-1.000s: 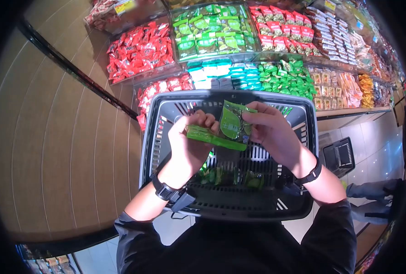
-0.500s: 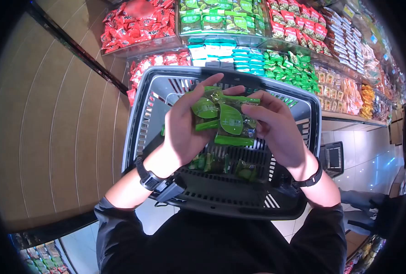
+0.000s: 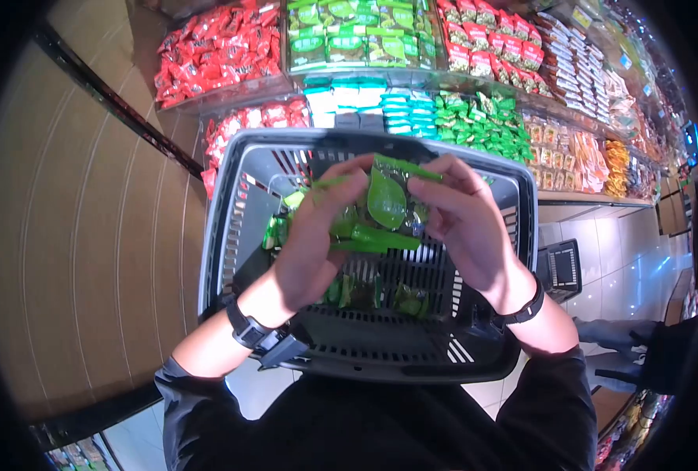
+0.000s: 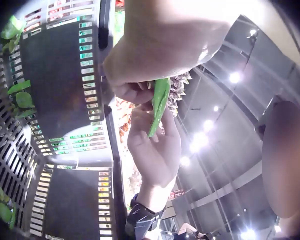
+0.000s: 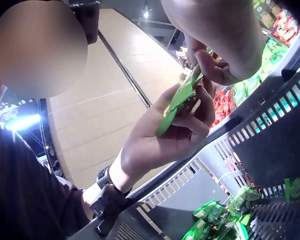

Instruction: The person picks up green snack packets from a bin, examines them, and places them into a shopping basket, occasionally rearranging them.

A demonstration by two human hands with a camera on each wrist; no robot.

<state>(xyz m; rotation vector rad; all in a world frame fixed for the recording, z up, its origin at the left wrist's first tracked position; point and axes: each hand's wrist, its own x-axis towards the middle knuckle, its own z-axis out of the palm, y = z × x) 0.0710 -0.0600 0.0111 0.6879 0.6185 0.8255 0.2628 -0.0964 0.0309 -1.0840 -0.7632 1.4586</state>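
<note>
My left hand (image 3: 306,243) holds green snack packets, its thumb lying across their left side. A packet with a leaf-shaped label (image 3: 387,200) is on top, and its right edge is pinched by my right hand (image 3: 475,220). Beneath it, a second green packet (image 3: 372,238) shows its shiny lower edge. In the left wrist view the packets are seen edge-on as a green strip (image 4: 161,100) between both hands. The right wrist view shows the green wrapper (image 5: 182,102) against the left palm. Both hands are over a grey shopping basket (image 3: 365,337).
More green packets (image 3: 361,290) lie on the basket's floor, others (image 3: 274,231) by its left wall. Beyond the basket, shelves hold red packets (image 3: 223,55), green bags (image 3: 341,47) and teal packs (image 3: 408,110). Another basket (image 3: 561,267) stands on the floor to the right, near a person's legs (image 3: 616,337).
The left hand's fingers extended around the packets half a second ago; now its thumb lies over them. The right hand keeps its pinch on the leaf-labelled packet, which tilted and shifted slightly against the other.
</note>
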